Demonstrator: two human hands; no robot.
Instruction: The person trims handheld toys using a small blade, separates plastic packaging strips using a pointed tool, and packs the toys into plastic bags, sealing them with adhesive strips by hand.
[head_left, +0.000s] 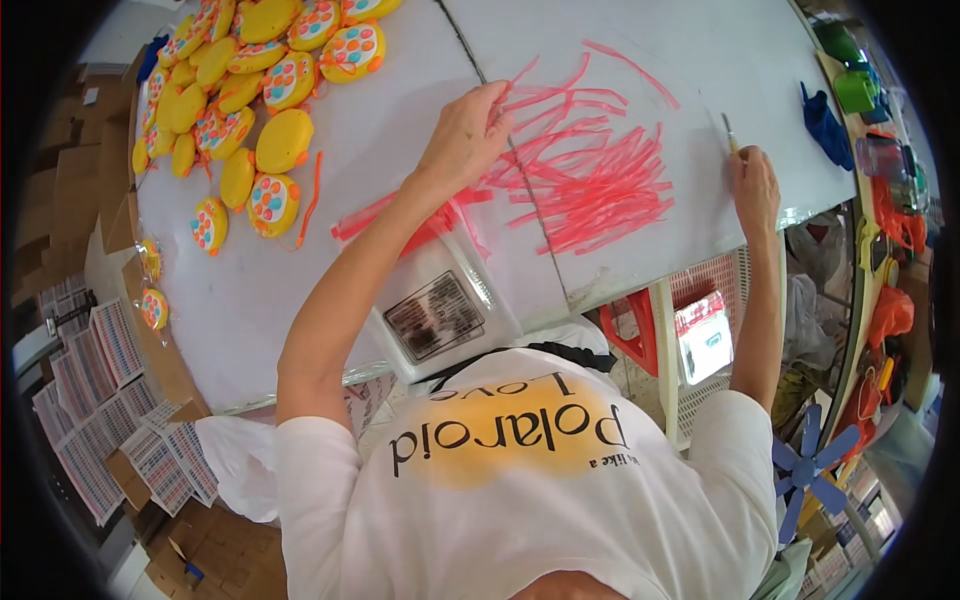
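Note:
My left hand (466, 138) is closed in a pinch at the edge of the pink strips, with a strip end at its fingertips. A loose pile of thin, translucent pink strips (610, 195) lies on the table to the right of it. My right hand (756, 188) grips a slim tool (730, 130) with a pale handle and a narrow metal tip, whose exact kind I cannot make out. The tool's tip points away from me, apart from the strips. Under my left forearm, more pink strips (425, 228) lie by a clear plastic container (440, 305) with a dark label.
Many yellow toys with coloured dots (275, 200) are heaped at the table's far left, some with orange cords. A dark seam (530, 190) crosses the white tabletop (360, 130). Blue cloth (826, 125) lies at the right edge; a blue fan (808, 470) stands below right.

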